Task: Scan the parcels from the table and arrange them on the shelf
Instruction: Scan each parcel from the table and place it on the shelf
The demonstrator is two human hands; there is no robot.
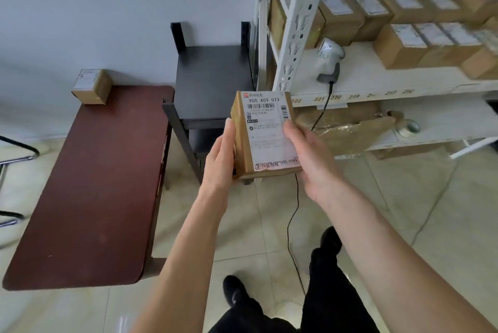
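White metal shelf (pixel 377 82) fills 1 to 3 o'clock, slotted upright post at 12 to 1, yellow slot numbers 216 to 222 along its front edge. Dark red-brown tabletop (pixel 91 184) runs from 7 to 10 o'clock, long and narrow. Black side table (pixel 213 79) at 11 to 12 o'clock, touching the tabletop's far right corner and just beside the shelf post. Shelved parcels (pixel 398 44), brown cartons with white labels, sit in two rows on the upper shelf board at 1 to 2 o'clock, packed side by side; far ones blurred. Crumpled brown packing material (pixel 347 128) lies on the lower shelf board at 3 o'clock, tape roll (pixel 411 126) just beside it. Held parcel (pixel 265 136) at frame centre, in the air between tabletop and shelf, label face up reading 900 A09 072, barcode near its top. Left hand (pixel 222 157) presses flat along the parcel's left side, fingers straight, thumb hidden underneath. Right hand (pixel 310 154) grips the right side, thumb lying over the label, fingers curled under. Single parcel (pixel 91 86) left on the tabletop's far left corner at 10 o'clock, overhanging the edge slightly. Barcode scanner (pixel 330 63), white and grey, rests on the upper shelf board at 1 o'clock near the post, black cable (pixel 293 214) dropping to the tiled floor (pixel 431 211).
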